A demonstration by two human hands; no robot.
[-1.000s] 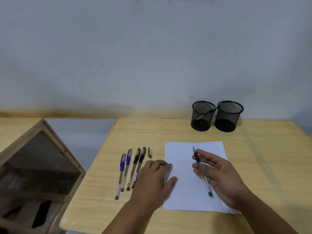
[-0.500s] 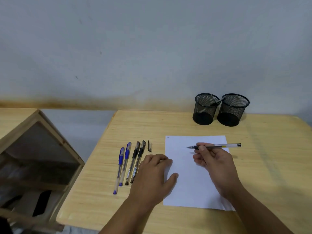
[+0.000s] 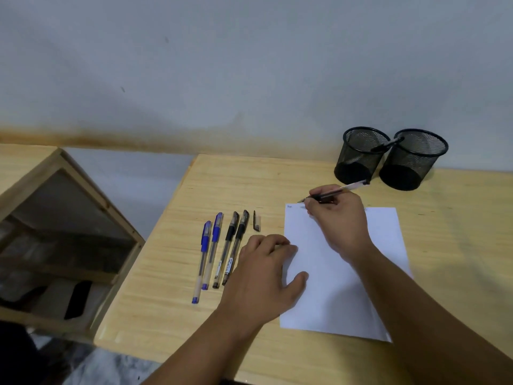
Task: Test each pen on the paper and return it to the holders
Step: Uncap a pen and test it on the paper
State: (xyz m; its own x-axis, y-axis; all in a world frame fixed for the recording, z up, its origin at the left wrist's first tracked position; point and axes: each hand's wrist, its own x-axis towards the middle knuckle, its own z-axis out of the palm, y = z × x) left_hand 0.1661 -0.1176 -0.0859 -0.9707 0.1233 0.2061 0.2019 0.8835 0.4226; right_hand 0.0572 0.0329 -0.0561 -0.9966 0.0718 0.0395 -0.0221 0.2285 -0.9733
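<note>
My right hand (image 3: 340,220) grips an uncapped black pen (image 3: 337,192), its tip at the top left corner of the white paper (image 3: 333,287), beside a small ink mark. My left hand (image 3: 263,276) lies flat, fingers spread, pressing the paper's left edge. Left of it lie two blue pens (image 3: 206,254) and two black pens (image 3: 231,245) side by side, with a loose black cap (image 3: 256,221) beyond them. Two black mesh holders (image 3: 361,155) (image 3: 410,159) stand at the back; the left one holds a pen leaning right.
The wooden table (image 3: 458,245) ends at its left edge near the blue pens. A wooden shelf unit (image 3: 55,232) stands lower on the left, across a gap. The grey wall runs right behind the holders.
My right hand turned the pen from lying along the fingers into a writing grip and moved it up and left to the paper's top corner. My left hand stayed put.
</note>
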